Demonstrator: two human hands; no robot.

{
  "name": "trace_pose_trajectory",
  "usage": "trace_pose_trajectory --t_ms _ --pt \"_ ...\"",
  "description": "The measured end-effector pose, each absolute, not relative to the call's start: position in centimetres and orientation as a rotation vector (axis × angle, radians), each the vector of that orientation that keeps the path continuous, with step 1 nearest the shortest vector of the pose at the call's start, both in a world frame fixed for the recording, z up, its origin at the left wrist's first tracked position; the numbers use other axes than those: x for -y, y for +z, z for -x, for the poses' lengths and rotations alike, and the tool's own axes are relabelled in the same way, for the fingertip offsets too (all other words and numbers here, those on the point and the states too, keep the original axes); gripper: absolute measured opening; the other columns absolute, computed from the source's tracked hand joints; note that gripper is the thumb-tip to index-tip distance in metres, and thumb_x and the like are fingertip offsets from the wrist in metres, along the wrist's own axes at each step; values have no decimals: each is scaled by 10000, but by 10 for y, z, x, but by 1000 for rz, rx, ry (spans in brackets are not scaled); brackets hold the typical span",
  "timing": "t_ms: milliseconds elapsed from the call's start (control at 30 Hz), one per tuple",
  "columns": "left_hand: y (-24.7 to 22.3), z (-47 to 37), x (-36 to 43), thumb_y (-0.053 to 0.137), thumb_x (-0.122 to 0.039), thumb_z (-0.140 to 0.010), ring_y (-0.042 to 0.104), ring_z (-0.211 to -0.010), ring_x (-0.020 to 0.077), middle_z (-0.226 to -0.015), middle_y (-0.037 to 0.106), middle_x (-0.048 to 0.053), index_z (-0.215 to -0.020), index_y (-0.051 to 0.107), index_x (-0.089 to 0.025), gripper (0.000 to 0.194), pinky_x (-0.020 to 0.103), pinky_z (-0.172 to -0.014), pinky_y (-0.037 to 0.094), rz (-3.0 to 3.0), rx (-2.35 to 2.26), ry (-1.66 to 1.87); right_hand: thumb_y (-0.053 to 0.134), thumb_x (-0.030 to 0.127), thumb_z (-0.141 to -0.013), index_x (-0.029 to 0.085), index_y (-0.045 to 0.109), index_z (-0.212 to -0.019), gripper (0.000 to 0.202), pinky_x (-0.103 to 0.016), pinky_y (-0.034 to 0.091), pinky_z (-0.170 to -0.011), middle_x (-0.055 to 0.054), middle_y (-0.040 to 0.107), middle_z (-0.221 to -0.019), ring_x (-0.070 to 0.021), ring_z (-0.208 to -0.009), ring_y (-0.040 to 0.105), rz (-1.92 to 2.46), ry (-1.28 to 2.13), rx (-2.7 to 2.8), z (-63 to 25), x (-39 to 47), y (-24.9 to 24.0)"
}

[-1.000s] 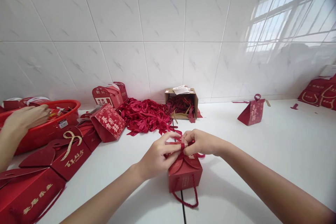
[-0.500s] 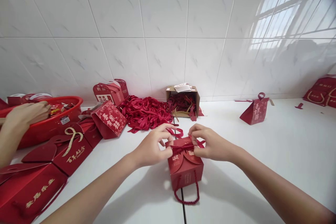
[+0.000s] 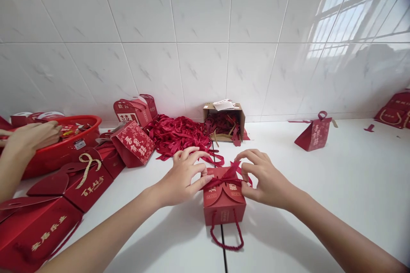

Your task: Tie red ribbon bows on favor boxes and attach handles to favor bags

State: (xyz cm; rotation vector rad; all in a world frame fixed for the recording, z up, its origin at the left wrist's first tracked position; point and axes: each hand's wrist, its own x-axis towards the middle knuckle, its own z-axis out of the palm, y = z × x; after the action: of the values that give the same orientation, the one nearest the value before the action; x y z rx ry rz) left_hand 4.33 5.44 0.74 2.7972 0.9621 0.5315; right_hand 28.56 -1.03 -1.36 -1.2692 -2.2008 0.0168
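Left hand [image 3: 182,177]: half open, fingers spread, fingertips resting on the left end of the ribbon bow [image 3: 228,176]; grasping nothing firmly.

Right hand [image 3: 265,179]: half open, thumb and forefinger touching the bow's right loop, other fingers fanned above it.

Ribbon bow: red satin, tied across the top of the gift box [image 3: 224,198], between the two hands. Likely soft and slippery; best pinched at a loop or a tail.

Gift box: small red card box with scalloped top flaps and a cord handle [image 3: 226,239] hanging at its 6 o'clock side. Stands at the middle of the white tabletop [image 3: 336,187]. Judged light, thin-walled, easily dented; hold by the side walls or the cord.

Surroundings, from the box: loose ribbon pile [image 3: 179,136] at 11 o'clock; open carton [image 3: 224,121] of ribbons at 12; closed red pouch [image 3: 314,134] at 2; flat and folded red boxes [image 3: 80,179] at 9; red basin [image 3: 64,145] at 10, with another person's hand [image 3: 27,138] on it.
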Motion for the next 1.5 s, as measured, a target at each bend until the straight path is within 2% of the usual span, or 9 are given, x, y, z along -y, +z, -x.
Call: trace_pose_trajectory --t_ms 300,633,800,833,900,967,1167,1333,1500 --pt "1 -38 -61 509 -316 -899 398 -1192 255 -1287 563 23 -677 640 -211 279 428 -978 313 -2816 -753 668 590 107 -674 175 454 -613 164 -439 342 -890 -61 577 -1076 -255 -1062 475 1300 -62 2163 -285 10 -15" --pt "-9 -32 -54 535 -309 -883 517 -1116 333 -1041 714 32 -770 581 -187 172 511 -910 237 -3358 -859 947 612 96 -638 168 467 -545 187 -457 381 -870 -76 584 -1098 -285 -1078 481 1351 -66 2165 -284 17 -14" --pt "-18 -36 -51 500 -294 -898 547 -1088 282 -1079 685 38 -794 532 -190 151 465 -886 312 -2924 -934 796 577 150 -776 200 550 -739 67 -427 409 -956 -81 503 -1236 -253 -1173 468 1220 423 2195 -295 15 -17" --pt "-20 -37 -51 504 -303 -895 561 -1053 261 -1076 677 43 -790 519 -189 155 448 -881 339 -2797 -941 776 594 190 -800 219 564 -902 111 -409 414 -979 -84 468 -1293 -242 -1205 459 1148 594 2180 -296 13 -22" --pt "-23 -37 -51 512 -320 -888 588 -946 214 -1030 667 50 -784 488 -191 168 398 -845 404 -2632 -940 758 698 285 -763 259 436 -1228 534 -393 398 -1030 -96 397 -1385 -243 -1274 423 1010 860 2135 -296 11 -32" --pt "-25 -38 -49 511 -318 -885 592 -853 170 -991 655 45 -809 468 -198 148 337 -786 457 -2560 -913 775 775 324 -692 289 300 -1357 818 -400 374 -1063 -101 384 -1408 -255 -1309 400 943 965 2085 -293 11 -43" --pt "-34 -22 -57 542 -340 -864 576 -1058 163 -1233 563 44 -1214 427 -266 375 320 -923 474 -2341 -1063 990 794 344 -662 321 315 -1370 856 -471 404 -1048 -109 442 -1387 -298 -1267 467 1062 881 1840 -321 8 -48" --pt "-56 18 -90 558 -339 -823 563 -1087 240 -1183 583 81 -1193 463 -225 399 411 -940 462 -2360 -1492 1091 739 549 -651 270 323 -1389 892 -489 519 -916 -160 421 -1403 -359 -1207 515 1547 445 1197 -387 -14 -57" --pt "-51 57 -117 587 -358 -779 378 -1250 351 -1286 484 155 -1213 482 -174 483 534 -1071 267 -2221 -1934 1441 631 672 -678 203 164 -1487 1045 -506 483 -957 -216 269 -1489 -417 -1238 476 1883 446 1046 -401 -26 -92"
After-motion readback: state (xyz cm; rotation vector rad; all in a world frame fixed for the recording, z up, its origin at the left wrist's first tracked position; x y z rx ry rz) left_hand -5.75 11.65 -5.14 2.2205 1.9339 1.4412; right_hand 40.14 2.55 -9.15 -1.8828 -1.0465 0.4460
